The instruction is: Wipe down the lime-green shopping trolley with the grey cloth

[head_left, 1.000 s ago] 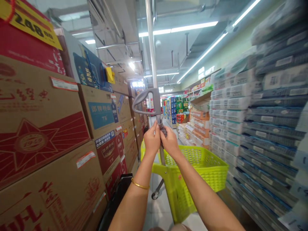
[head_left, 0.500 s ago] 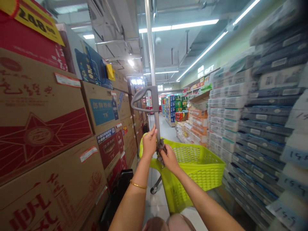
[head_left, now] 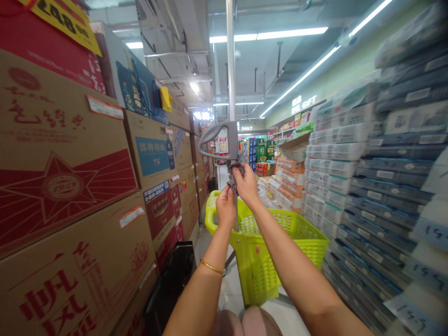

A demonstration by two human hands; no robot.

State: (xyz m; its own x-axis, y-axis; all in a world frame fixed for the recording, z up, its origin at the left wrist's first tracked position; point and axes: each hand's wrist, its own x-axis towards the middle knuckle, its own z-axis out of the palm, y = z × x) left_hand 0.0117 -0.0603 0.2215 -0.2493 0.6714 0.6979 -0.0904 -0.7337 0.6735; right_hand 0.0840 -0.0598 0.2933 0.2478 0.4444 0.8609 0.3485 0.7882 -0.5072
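Observation:
A crumpled grey cloth [head_left: 233, 173] is wrapped against the upright metal post of a shopping cart, just under its grey loop handle [head_left: 217, 142]. My right hand [head_left: 248, 185] is closed on the cloth, thumb pressed to it. Lower and to the left, my left hand [head_left: 226, 206] pinches the cloth's bottom end beside the post. Both hands partly hide the post, whose bare lower stretch [head_left: 236, 219] shows beneath them. Behind and below sits the cart's lime-green basket [head_left: 289, 233], with perforated sides.
Stacked cardboard cartons [head_left: 66, 186] line the left side, with a black object [head_left: 171, 284] on the floor beside them. Wrapped packs [head_left: 332, 158] and dark folded packs [head_left: 381, 210] are piled high on the right. An aisle with more goods runs ahead.
My right hand went down the post with the cloth, then back up to just below the handle. My left hand now sits lower than the right, at the cloth's bottom end.

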